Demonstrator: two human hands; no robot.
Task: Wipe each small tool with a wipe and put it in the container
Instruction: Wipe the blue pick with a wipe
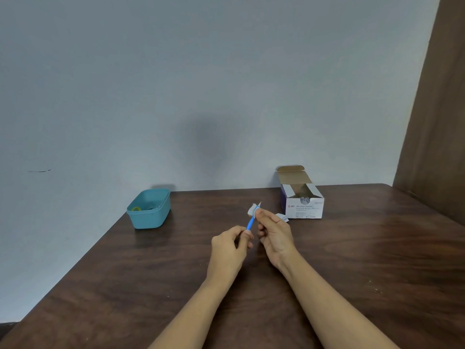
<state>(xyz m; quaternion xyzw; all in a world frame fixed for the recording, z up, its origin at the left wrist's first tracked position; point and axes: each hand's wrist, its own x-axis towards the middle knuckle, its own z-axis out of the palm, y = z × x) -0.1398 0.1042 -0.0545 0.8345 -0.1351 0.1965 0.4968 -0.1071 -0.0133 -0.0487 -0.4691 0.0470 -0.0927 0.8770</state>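
Nearest the camera, two bare forearms are reaching forward over the dark wooden table point(352, 273), and the hands are meeting above its middle, clear of the surface. The left hand point(230, 244) is pinching the lower end of a slim blue tool point(249, 223) between thumb and fingertips, with the tool slanting up and away toward the right. The right hand point(273, 233) is curling its thumb and fingers around a small white wipe point(252, 209), which is wrapping the tool's upper part just below its thin pointed tip. So the tool is sitting between the two hands, touching both, with the wipe standing between it and the right hand. The tool is looking light, narrow and stiff, probably plastic with a fine end that could bend or prick, so holding it by the thicker handle, as the left hand is doing, seems the safer choice. The wipe is looking soft, thin and likely damp, apt to slide or bunch unless pinched firmly. Just beyond the right hand, a torn wrapper point(283, 218) is lying on the table, touching or nearly touching an open box of alcohol swabs point(304, 209). Well apart to the left, near the table's far edge, the teal container point(148, 220) is standing open, holding a yellow ring point(136, 209) and some darker items too small to identify. Behind everything a plain grey wall point(176, 96) is rising.
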